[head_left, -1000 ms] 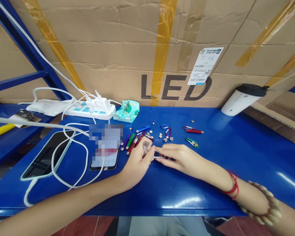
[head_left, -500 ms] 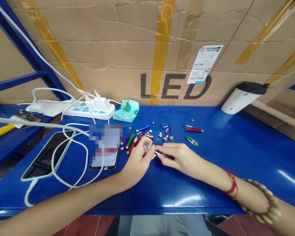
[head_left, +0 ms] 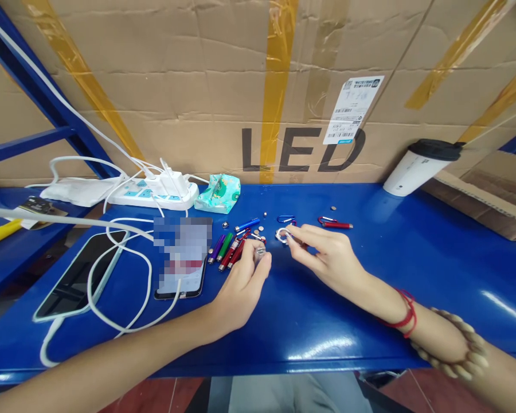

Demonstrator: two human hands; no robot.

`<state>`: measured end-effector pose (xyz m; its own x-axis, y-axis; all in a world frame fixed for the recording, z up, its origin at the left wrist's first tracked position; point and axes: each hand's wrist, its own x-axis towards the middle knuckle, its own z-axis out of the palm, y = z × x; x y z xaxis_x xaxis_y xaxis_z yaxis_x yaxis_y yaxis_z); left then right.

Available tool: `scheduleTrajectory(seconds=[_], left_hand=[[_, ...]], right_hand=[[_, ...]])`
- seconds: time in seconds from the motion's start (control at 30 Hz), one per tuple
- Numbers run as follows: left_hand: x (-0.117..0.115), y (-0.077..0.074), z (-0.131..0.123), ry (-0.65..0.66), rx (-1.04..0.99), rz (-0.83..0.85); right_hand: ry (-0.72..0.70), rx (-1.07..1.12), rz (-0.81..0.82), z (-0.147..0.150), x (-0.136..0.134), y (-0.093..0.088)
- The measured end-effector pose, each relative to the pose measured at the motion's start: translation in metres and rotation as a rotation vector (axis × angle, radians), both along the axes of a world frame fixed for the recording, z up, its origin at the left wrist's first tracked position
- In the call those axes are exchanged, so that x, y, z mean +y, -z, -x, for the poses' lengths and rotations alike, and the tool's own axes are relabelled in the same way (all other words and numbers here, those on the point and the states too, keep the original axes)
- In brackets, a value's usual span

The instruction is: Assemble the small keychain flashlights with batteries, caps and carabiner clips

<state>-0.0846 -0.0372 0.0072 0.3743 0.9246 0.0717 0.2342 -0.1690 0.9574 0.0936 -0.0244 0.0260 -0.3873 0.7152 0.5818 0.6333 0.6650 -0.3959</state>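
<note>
My left hand is closed around a small silver metal piece, most of it hidden by the fingers. In my right hand, thumb and fingers pinch a silver carabiner, whose curved end sticks out to the left. The two hands are apart, with bare blue table between them. Close beside my left hand lie several small metal tubes: a purple tube, a green tube, red tubes and, farther back, a blue tube. Beyond my right hand lie a blue carabiner and a red tube.
Small button cells are scattered behind the hands. To the left are two phones, a phone with a lit screen and a dark phone, amid looping white cables and a power strip. A lidded cup stands back right.
My right hand has moved away from my left, back and to the right, taking the silver carabiner with it. My left hand stays nearly in place. The view has shifted slightly.
</note>
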Motion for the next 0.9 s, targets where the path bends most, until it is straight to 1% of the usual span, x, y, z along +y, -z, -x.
scheduleTrajectory(seconds=[0.07,0.2,0.27,0.43,0.57,0.67,0.77,0.9], left_hand=[[-0.001,0.0,-0.001,0.038,0.092,-0.04],[-0.002,0.001,-0.002,0.078,0.207,-0.082],[-0.002,0.003,-0.001,0.067,0.252,-0.084],[-0.001,0.005,-0.001,0.036,0.317,-0.131],[-0.002,0.003,-0.001,0.023,0.362,-0.161],[-0.002,0.002,-0.002,0.014,0.401,-0.18],[-0.002,0.002,-0.002,-0.004,0.401,-0.178],[-0.001,0.0,-0.002,-0.03,0.314,-0.169]], right_hand=[[0.025,0.035,-0.019,0.003,-0.002,-0.001],[-0.013,0.062,-0.044,0.009,-0.009,0.001],[-0.033,0.051,-0.057,0.011,-0.011,0.004],[-0.024,0.024,-0.103,0.013,-0.011,0.01],[-0.03,0.04,-0.13,0.014,-0.01,0.011],[-0.028,0.045,-0.115,0.015,-0.012,0.009],[-0.045,0.04,-0.079,0.015,-0.013,0.008],[-0.05,-0.002,-0.03,0.012,-0.012,0.006]])
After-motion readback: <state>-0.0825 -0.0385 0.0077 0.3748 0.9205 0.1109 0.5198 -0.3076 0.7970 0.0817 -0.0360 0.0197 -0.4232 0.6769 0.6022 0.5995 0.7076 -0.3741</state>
